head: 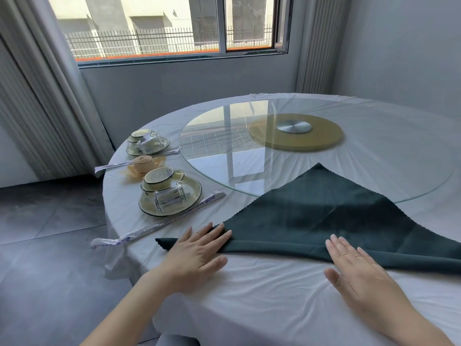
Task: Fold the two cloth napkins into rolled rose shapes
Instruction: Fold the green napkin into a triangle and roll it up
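Green napkin [324, 216] under L hand [197, 255] & R hand [354, 270].

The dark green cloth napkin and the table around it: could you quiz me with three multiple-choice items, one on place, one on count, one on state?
1. Where does the rolled beige cloth rose sit?
A. between the two place settings
B. on the glass turntable
C. on the floor

2. How many wrapped chopstick sleeves lie on the white tablecloth?
A. one
B. two
C. four

3. What shape is the dark green cloth napkin in?
A. rolled tight
B. crumpled
C. folded into a flat triangle

Answers: 1 A, it lies between both plates; 2 B, one beside each setting; 3 C, left hand and right hand press flat on its folded edge.
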Motion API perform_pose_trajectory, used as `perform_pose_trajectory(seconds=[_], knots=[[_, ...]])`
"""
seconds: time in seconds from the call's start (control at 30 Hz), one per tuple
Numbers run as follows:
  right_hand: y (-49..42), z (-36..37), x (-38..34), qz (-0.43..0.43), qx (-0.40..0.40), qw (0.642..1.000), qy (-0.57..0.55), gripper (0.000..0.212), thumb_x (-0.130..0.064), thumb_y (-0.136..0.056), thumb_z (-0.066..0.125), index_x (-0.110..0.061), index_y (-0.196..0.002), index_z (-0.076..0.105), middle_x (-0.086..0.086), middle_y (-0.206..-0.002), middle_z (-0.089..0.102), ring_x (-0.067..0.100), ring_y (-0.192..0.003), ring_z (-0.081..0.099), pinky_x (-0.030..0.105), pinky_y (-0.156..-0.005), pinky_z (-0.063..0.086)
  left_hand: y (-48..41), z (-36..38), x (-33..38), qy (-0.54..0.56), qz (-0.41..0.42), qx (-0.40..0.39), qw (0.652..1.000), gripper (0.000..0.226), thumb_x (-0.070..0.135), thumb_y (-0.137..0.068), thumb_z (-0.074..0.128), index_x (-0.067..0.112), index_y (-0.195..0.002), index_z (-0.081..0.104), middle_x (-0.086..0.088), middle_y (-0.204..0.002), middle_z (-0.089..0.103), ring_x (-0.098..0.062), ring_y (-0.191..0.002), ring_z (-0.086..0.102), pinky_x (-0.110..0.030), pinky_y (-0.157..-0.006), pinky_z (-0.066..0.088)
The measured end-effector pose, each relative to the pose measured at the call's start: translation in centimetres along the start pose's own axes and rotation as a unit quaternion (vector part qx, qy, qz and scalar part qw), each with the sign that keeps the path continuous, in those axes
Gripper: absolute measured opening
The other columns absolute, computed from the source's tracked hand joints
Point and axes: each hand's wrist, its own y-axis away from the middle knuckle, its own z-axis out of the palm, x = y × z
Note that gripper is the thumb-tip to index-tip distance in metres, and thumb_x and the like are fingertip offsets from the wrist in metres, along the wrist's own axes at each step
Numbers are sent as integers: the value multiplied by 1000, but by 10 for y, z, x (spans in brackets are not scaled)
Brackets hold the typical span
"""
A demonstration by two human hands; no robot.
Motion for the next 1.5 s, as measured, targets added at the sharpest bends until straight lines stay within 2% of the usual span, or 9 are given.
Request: perform_pose_trajectory(seconds=[0.37, 0.5, 0.57, 0.67, 0.8, 0.97, 1.1, 1.3, 1.5], knots=[[1, 2, 3, -17, 14, 1000, -21, 97, -80, -46, -39, -33, -131, -30, -21, -144, -27, -8, -131, -28, 14, -107, -20, -6, -5, 28, 45, -92, 116, 988, 112, 86, -52, -25, 20, -142, -22, 10, -149, -24, -7, -137, -27, -29, -114, -16], [-1, 3, 2, -5, 21, 999, -25, 102, -82, -46, -37, -30, -133, -26, -22, -140, -29, -5, -132, -27, 9, -96, -29, -24, 3, 82, 34, 109, 242, 963, 54, 49, -87, 41, 19, -129, 54, 3, -136, 53, -16, -127, 48, -30, -99, 46], [-3, 8, 5, 6, 20, 999, -27, 101, -84, -60, -27, -26, -141, -12, -19, -146, -17, 0, -138, -16, 7, -99, -24, -35, 11, 96, 43, 169, 265, 948, 31, 36, -86, 50, 23, -112, 61, 9, -115, 65, -15, -103, 59, -26, -81, 52], [-2, -2, -3, 20, -23, 998, -53, 84, -73, -87, 1, -17, -143, 30, -8, -147, 35, 6, -134, 28, 11, -107, -5, -46, 18, 100, 56, 168, 246, 953, 15, 32, -88, 51, 27, -95, 62, 13, -97, 64, -15, -85, 60, -27, -67, 52], [-2, 6, 5, -12, 89, 992, -83, 97, -87, -55, -21, -38, -138, -17, -32, -135, -24, -14, -129, -19, 2, -96, -22, -52, 18, 97, 31, 160, 254, 953, 16, 35, -84, 50, 30, -81, 65, 17, -84, 64, -8, -73, 60, -19, -55, 48], [4, -5, 22, -33, 130, 966, -220, 28, -63, -76, 58, -71, -100, 47, -61, -118, 23, -26, -122, 23, -2, -97, 19, -57, 19, 95, 31, 138, 263, 954, 23, 33, -81, 47, 31, -74, 69, 18, -77, 65, -8, -65, 58, -16, -49, 45], [6, -3, 37, -6, 178, 968, -175, 33, -19, -68, 83, -42, -90, 72, -47, -108, 47, -23, -114, 33, -10, -88, 20, -62, 16, 96, -1, 127, 266, 956, 27, 33, -82, 43, 28, -65, 64, 14, -65, 60, -9, -55, 52, -17, -42, 40], [10, -12, 38, -28, 198, 970, -141, 16, -25, -71, 81, -37, -77, 71, -29, -103, 63, -8, -104, 53, 8, -81, 40, -54, 12, 97, -60, 147, 255, 954, 16, 24, -73, 64, 25, -61, 54, 10, -56, 49, -11, -51, 46, -23, -39, 36], [23, -9, 38, -47, 210, 966, -141, 7, -40, -76, 62, -38, -82, 66, -38, -98, 53, -19, -93, 49, 2, -73, 38, -39, 21, 93, 25, 162, 237, 958, 24, 29, -89, 42, 23, -72, 57, 10, -66, 53, -14, -59, 50, -27, -47, 45]])
